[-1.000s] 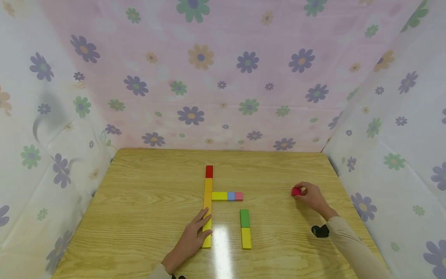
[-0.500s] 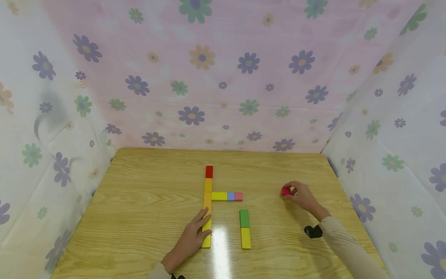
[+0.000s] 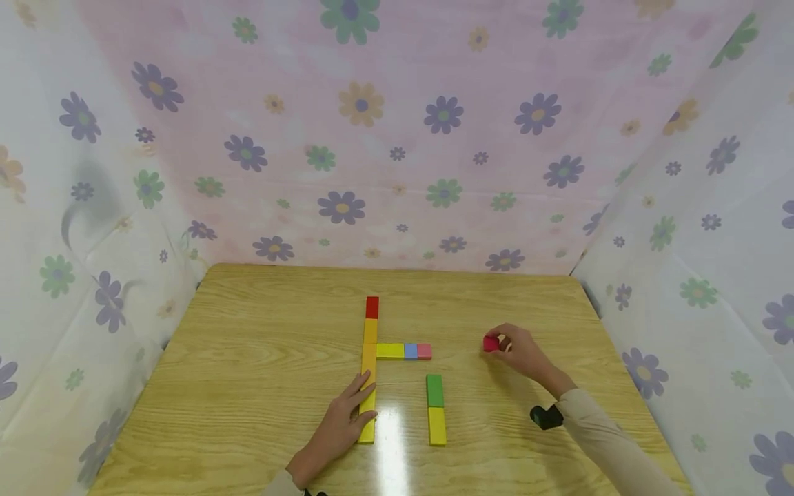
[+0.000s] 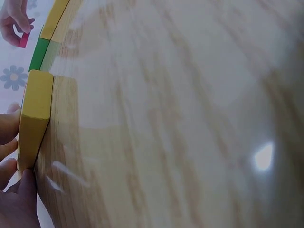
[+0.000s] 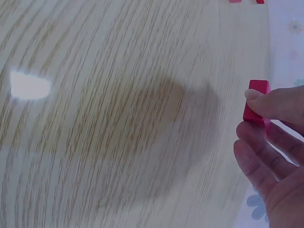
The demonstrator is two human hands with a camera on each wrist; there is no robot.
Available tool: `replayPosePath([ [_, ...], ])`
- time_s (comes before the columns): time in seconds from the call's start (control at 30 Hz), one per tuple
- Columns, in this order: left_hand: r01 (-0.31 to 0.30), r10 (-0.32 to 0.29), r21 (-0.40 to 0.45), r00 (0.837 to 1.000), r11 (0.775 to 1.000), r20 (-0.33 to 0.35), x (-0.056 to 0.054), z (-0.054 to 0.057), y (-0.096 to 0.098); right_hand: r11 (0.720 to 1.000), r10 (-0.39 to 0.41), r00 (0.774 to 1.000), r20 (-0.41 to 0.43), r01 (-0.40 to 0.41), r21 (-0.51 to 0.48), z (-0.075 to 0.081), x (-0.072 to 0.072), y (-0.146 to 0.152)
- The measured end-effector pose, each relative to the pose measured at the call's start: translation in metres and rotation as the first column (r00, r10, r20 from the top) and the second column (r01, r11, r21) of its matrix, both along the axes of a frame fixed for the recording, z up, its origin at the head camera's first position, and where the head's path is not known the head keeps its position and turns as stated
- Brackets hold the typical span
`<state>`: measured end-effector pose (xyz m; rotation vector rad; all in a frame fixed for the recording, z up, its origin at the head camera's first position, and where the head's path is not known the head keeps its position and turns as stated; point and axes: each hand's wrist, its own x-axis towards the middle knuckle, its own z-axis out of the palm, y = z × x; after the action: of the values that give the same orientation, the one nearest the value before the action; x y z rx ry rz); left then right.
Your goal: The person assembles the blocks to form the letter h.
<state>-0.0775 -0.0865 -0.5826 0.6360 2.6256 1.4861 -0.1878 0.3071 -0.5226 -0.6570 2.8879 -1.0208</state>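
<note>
In the head view my left hand (image 3: 333, 426) rests on the near part of a column of blocks, fingers extended across it. Its fingers lie along a yellow block (image 4: 37, 102) in the left wrist view. My right hand (image 3: 523, 353) pinches a small red block (image 5: 257, 97) between thumb and fingers, over the right half of the table. The column has a dark red block (image 3: 372, 307) at its far end, then orange blocks (image 3: 370, 331). A row of a yellow block (image 3: 390, 351), a blue block (image 3: 411, 351) and a pink block (image 3: 424, 351) branches off to the right.
A green block (image 3: 435, 390) and another yellow block (image 3: 437, 426) lie end to end, right of the column. The wooden table (image 3: 260, 331) is bordered by flowered cloth (image 3: 397, 131) at the back and both sides. Light glares off the tabletop near the front.
My right hand has moved left with the red block, closer to the pink block at the row's end. The left hand and the blocks on the table have stayed in place.
</note>
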Motion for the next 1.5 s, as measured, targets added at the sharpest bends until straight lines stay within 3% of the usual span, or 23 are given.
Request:
replayPosePath([
  [0.27,0.002,-0.003,-0.010,1.000,1.000,-0.007,0.000,0.000,-0.001,0.993,0.099,0.993,-0.066,-0.103,-0.053,-0.001,0.004,-0.020],
  [0.57,-0.005,0.005,-0.005,1.000,1.000,-0.010,0.001,-0.002,-0.002,0.988,0.142,0.989,0.032,-0.140,-0.066,-0.004,0.011,-0.050],
  [0.77,-0.011,0.011,-0.008,1.000,1.000,-0.011,0.001,-0.005,-0.002,0.979,0.188,0.981,0.043,-0.184,-0.083,-0.012,0.015,-0.069],
  [1.17,0.002,-0.002,0.001,1.000,1.000,-0.016,0.000,-0.007,-0.001,0.964,0.198,0.980,0.036,-0.188,-0.186,-0.030,0.023,-0.091],
  [1.37,0.003,-0.003,0.005,1.000,1.000,-0.018,0.000,-0.005,-0.001,0.969,0.213,0.977,0.011,-0.209,-0.129,-0.034,0.026,-0.093],
  [1.5,0.002,-0.002,0.002,1.000,1.000,-0.023,0.000,-0.004,0.000,0.972,0.225,0.973,0.047,-0.221,-0.085,-0.030,0.035,-0.094],
])
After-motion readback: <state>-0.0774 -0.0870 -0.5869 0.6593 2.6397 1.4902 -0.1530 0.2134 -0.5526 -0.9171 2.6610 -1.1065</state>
